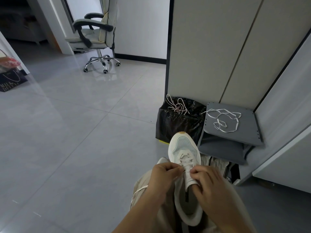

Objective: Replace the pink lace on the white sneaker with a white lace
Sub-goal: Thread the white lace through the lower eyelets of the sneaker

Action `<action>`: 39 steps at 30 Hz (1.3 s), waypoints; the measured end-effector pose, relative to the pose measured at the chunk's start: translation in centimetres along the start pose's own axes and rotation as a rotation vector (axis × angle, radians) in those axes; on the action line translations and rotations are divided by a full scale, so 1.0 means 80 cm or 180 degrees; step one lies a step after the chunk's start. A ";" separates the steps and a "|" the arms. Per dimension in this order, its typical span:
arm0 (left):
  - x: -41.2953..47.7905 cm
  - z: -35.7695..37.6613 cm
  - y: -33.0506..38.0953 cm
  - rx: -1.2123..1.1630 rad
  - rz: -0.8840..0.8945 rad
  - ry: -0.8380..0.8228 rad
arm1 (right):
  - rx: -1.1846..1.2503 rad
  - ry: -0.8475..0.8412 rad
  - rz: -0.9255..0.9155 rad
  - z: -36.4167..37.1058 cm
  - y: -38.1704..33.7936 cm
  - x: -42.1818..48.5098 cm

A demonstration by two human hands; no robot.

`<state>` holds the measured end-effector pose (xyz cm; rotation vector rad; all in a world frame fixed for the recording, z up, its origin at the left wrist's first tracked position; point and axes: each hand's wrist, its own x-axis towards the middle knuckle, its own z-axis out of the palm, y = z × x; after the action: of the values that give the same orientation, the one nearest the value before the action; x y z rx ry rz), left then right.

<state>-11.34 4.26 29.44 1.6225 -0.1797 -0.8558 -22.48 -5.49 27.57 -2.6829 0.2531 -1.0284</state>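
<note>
Grey tiles stretch around me; the white sneaker (184,148) rests on my lap, my left hand (165,174) and right hand (207,179) both pinching its lace (185,160) near the upper eyelets. A pink lace (176,106) lies on a black bag (176,126).

— Where is the white sneaker (184,145)?
— On the lap, toe towards twelve o'clock. The left hand (161,175) and right hand (208,180) pinch the white lace (185,159) at the upper eyelets. One end trails toward seven o'clock.
— And the pink lace (176,105)?
— On the black bag (176,125), at eleven o'clock from the toe. A second white lace (237,122) lies on the grey shelf (249,128), at one o'clock.
</note>
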 end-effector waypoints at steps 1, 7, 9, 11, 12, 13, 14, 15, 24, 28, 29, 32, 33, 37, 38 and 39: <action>-0.001 0.002 0.000 -0.0045 -0.0034 0.0012 | -0.0030 -0.0041 0.0042 -0.003 -0.003 0.002; 0.001 0.006 0.003 -0.0085 -0.0064 0.0001 | 0.0884 -0.0290 0.0860 -0.015 -0.003 0.003; 0.003 0.007 0.005 -0.0050 -0.0128 -0.0013 | 0.1298 -0.0158 0.1459 -0.009 0.007 0.005; 0.004 0.009 0.005 0.0014 -0.0185 -0.0025 | 0.1142 -0.0298 0.1737 -0.003 0.018 0.012; 0.005 0.010 0.006 0.0055 -0.0204 -0.0043 | 0.1131 -0.0469 0.1840 0.000 0.023 0.015; 0.006 0.010 0.006 0.0087 -0.0214 -0.0068 | 0.1188 -0.0639 0.1960 0.000 0.025 0.020; 0.007 0.009 0.007 0.0093 -0.0217 -0.0090 | 0.1261 -0.0768 0.2059 0.000 0.027 0.024; 0.007 0.009 0.007 0.0094 -0.0212 -0.0102 | 0.1307 -0.0849 0.2133 -0.001 0.028 0.027; 0.008 0.014 0.003 0.0357 0.0050 0.0017 | 0.1819 -0.0807 0.2502 -0.001 0.019 0.026; 0.008 0.015 0.002 0.0469 0.0083 -0.0037 | 0.2221 -0.0836 0.2806 -0.002 0.016 0.029; 0.008 0.015 0.002 0.0476 0.0084 -0.0054 | 0.2265 -0.0841 0.2828 -0.002 0.016 0.029; 0.005 0.015 0.002 0.0328 0.0011 -0.0104 | 0.2401 -0.0708 0.2953 -0.002 0.016 0.028; 0.004 0.015 0.002 0.0219 -0.0060 -0.0109 | 0.2410 -0.0641 0.3005 -0.002 0.017 0.027; 0.005 0.014 0.002 0.0026 -0.0175 -0.0091 | 0.2267 -0.0728 0.2953 -0.001 0.017 0.027; 0.005 0.014 0.000 0.0030 -0.0127 -0.0049 | 0.2245 -0.0786 0.2924 0.000 0.017 0.027; 0.006 0.015 -0.001 0.0046 -0.0047 -0.0006 | 0.2202 -0.0851 0.2856 0.000 0.018 0.028</action>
<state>-11.80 3.06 29.15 1.6382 -0.1759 -0.8692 -20.96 -7.45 28.54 -1.7292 0.7791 -0.3593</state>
